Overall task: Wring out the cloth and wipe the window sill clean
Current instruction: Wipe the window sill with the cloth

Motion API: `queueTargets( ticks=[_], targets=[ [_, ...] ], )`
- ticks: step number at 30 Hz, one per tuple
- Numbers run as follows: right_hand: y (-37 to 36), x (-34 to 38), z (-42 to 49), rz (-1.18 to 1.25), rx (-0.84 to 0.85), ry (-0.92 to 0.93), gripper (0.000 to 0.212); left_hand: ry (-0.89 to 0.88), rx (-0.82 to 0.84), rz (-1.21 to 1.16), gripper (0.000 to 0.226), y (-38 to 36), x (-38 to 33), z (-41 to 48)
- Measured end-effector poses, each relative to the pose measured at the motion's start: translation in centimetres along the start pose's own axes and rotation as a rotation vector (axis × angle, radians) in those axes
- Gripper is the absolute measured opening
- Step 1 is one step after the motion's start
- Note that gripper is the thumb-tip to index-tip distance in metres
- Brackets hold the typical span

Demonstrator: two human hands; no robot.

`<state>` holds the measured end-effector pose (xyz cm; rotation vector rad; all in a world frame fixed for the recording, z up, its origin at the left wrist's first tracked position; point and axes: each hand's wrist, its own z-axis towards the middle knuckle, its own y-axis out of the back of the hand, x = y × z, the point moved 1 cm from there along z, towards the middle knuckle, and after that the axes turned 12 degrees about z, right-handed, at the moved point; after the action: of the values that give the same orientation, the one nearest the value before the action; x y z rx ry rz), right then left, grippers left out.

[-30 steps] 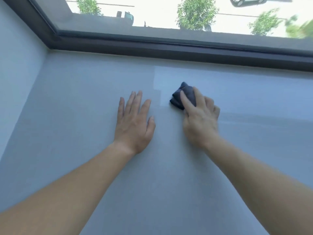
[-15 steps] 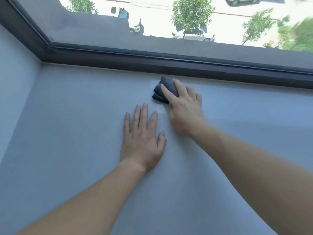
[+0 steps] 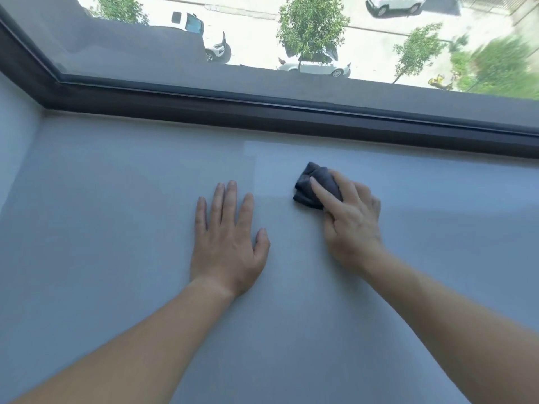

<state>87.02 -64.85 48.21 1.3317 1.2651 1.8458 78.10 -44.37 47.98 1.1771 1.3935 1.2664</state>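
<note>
Cloth (image 3: 313, 182) pulled back from frame (image 3: 291, 115), half hidden under right hand (image 3: 353, 223).

Bare left hand (image 3: 227, 246), bare right hand (image 3: 353, 228); forearms (image 3: 140, 339) (image 3: 455, 310) uncovered (nails short).

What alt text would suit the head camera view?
A person's right hand holds a bunched dark cloth on a pale window sill, while the left hand lies flat beside it. Cars and trees show through the window.
</note>
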Motion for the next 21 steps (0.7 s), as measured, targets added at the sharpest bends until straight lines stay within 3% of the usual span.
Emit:
queueTargets(
  ticks=[2, 6, 7, 11, 13, 18, 21],
  targets=[
    [1.3, -1.8, 0.8, 0.005, 0.052, 0.070, 0.059, 0.000, 0.009, -0.001, 0.071, 0.0, 0.0, 0.0],
    [2.4, -4.4, 3.7, 0.037, -0.182, -0.402, 0.058, 0.006, -0.013, -0.008, 0.075, 0.1, 0.0, 0.0],
    [2.1, -3.5, 3.1, 0.038, -0.184, -0.400, 0.061, 0.006, -0.023, -0.031, 0.076, 0.1, 0.0, 0.0],
    [0.8, -0.7, -2.9, 0.031, 0.040, 0.034, 0.069, 0.008, -0.055, -0.103, 0.075, 0.2, 0.2, -0.1],
    [1.5, -2.1, -3.1, 0.008, 0.112, 0.119, 0.067, 0.015, -0.070, -0.123, 0.074, 0.1, 0.2, -0.2],
    [3.7, -5.7, -0.2, 0.003, -0.044, -0.204, 0.059, -0.007, -0.189, -0.187, 0.057, 1.0, -0.1, -2.2],
    [2.6, -2.6, -3.9, 0.056, -0.023, -0.144, 0.062, -0.050, -0.202, -0.198, 0.051, 1.5, -2.8, -6.0]
  ],
)
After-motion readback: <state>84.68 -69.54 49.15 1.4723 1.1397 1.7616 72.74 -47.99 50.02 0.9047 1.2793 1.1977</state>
